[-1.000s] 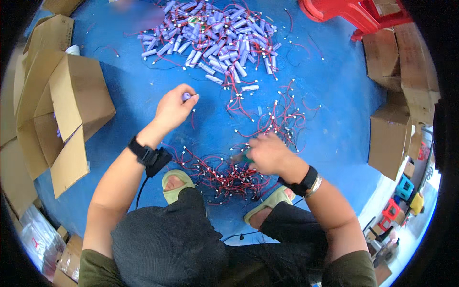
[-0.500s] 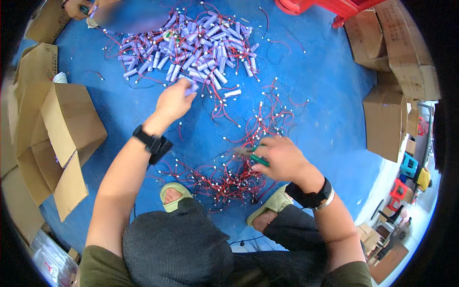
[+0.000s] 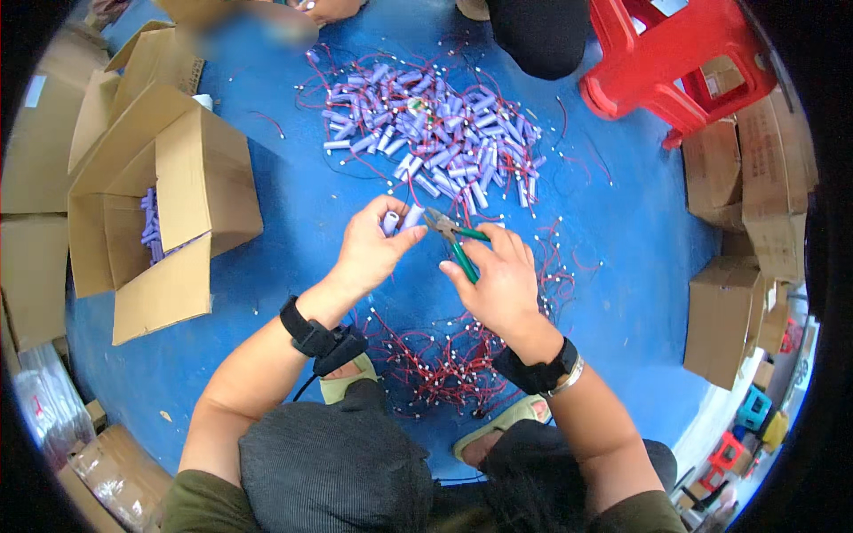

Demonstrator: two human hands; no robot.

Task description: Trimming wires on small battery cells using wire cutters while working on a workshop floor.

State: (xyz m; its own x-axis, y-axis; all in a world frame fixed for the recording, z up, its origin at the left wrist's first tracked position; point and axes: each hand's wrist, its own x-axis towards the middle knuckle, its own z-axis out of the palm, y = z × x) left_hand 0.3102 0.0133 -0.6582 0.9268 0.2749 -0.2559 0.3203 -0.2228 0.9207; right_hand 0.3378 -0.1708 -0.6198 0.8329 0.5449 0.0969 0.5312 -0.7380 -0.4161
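My left hand is closed around two purple cylindrical battery cells, pinched between thumb and fingers. My right hand grips green-handled cutting pliers, their handles spread apart. The metal jaws are right beside the held cells, at a thin red wire; whether they touch it I cannot tell. Just beyond both hands lies a heap of purple cells with red and black wires and small white connectors. Nearer my feet, a tangle of loose red and black leads covers the blue floor.
At the left stands an open cardboard box with several purple cells inside. A red plastic stool is at the far right, with stacked cartons below it. Another person's dark-clad knee and a hand show at the top edge.
My left hand has come away from the heap with cells and turned toward the pliers. My right hand has brought the pliers up to them. The view has shifted leftward.
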